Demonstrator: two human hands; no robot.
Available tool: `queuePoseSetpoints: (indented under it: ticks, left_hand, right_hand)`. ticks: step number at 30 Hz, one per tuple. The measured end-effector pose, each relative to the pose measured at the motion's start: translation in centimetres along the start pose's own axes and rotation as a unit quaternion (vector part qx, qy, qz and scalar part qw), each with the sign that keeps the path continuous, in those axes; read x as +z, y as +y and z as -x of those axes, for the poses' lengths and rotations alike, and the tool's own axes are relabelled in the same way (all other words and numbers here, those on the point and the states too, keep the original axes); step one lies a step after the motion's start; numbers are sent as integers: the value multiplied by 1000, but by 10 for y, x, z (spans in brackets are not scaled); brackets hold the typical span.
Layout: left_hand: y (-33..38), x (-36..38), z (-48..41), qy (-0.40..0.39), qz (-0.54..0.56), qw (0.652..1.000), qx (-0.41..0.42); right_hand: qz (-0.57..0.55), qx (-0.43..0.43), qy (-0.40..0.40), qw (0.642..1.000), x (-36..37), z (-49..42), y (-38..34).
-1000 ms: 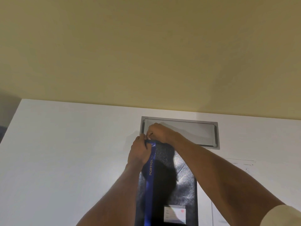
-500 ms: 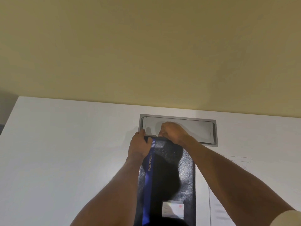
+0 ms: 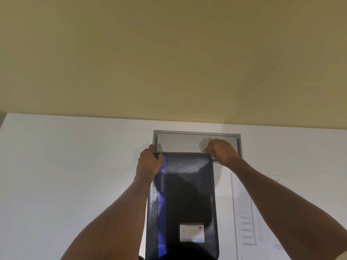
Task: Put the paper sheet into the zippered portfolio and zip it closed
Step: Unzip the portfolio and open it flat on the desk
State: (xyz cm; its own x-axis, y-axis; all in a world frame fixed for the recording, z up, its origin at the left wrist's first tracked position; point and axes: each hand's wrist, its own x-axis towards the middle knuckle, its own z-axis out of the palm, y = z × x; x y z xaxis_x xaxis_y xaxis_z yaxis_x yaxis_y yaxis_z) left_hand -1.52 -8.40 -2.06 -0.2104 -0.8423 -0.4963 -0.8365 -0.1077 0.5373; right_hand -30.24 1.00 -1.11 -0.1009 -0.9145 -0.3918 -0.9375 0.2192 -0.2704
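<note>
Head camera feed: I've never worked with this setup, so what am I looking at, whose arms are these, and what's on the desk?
There is no machine here: the one view comes from a camera on a person's head, looking down over their bare arms. On the white table lies a dark zippered portfolio with a blue stripe. The left hand pins its far left corner; the right hand pinches something small at the far right corner, probably the zipper pull. A printed paper sheet lies beside it. Behind is a grey panel.

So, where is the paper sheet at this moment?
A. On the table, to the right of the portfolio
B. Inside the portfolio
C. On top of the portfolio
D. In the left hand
A: the paper sheet lies flat on the white table, right of the closed portfolio, with no hand on it.
</note>
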Motion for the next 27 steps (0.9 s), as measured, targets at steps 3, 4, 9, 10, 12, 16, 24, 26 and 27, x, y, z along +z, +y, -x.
queuePoseSetpoints:
  ticks: [3,4,9,10,12,16,24,26,27]
  left_hand:
    - [-2,2,-1,2,-11,1000,3]
    - [-2,2,-2,1,-14,1000,2]
    - [7,4,-7,-20,-73,997,-12]
    - [11,5,-7,-16,-109,994,-7]
    - [23,10,-5,6,-184,982,40]
    - [48,38,1,-27,-242,953,179]
    - [75,104,16,-50,-235,942,236]
    - [78,109,14,-42,-228,946,226]
    - [80,110,13,-39,-215,951,218]
  right_hand:
    - [-17,40,6,999,5,20,12]
    - [-26,49,5,998,9,26,14]
    - [-52,68,38,996,27,42,8]
    - [-59,71,44,995,29,42,6]
    - [-84,80,52,992,33,43,3]
    - [-135,100,71,983,39,44,-2]
    - [-215,160,103,958,52,49,-1]
    - [-216,164,111,956,55,51,1]
    - [-215,167,114,955,56,52,3]
